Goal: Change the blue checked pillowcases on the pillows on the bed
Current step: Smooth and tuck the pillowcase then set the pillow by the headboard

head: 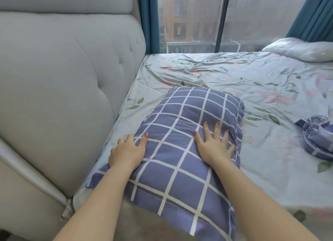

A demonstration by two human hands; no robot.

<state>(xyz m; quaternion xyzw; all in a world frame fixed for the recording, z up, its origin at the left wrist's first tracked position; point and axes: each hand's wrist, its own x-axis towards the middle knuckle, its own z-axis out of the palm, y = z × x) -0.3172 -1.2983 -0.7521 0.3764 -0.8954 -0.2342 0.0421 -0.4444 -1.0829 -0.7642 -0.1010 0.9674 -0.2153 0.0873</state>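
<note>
A pillow in a blue checked pillowcase (182, 132) lies lengthwise on the bed in front of me, its near end hanging toward the bed's edge. My left hand (127, 150) holds the pillow's left side, thumb on top and fingers curled round the edge. My right hand (214, 143) lies flat on top of the pillow with its fingers spread. A second blue checked pillowcase (317, 138) lies crumpled on the sheet at the right. A bare white pillow (299, 48) rests at the far right by the window.
A padded grey headboard (63, 78) runs along the left. The floral bed sheet (243, 74) is wrinkled beyond the pillow. A large window (191, 20) with blue curtains (147, 20) stands behind the bed.
</note>
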